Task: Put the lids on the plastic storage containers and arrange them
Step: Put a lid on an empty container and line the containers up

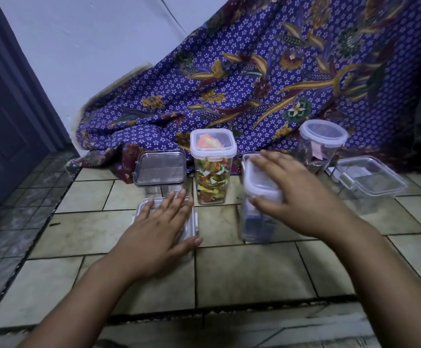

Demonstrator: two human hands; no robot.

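Note:
Several clear plastic containers stand on the tiled floor. My left hand [165, 228] lies flat, fingers straight, on the lid of a low square container [191, 222]. My right hand [297, 194] rests over the white lid of a tall clear container [257, 222], thumb at the lid's front edge; this part is blurred. Behind them stand a square container with a grey lid [160, 172], a tall lidded jar of colourful wrappers [213, 169], a round lidded jar [323, 144] and a flat clear box [370, 179].
A purple batik cloth [254, 84] is draped behind the containers. A dark blue door [5, 116] and a white wall [91, 46] are at the left. Tiled floor [242, 272] lies bare in front of my arms.

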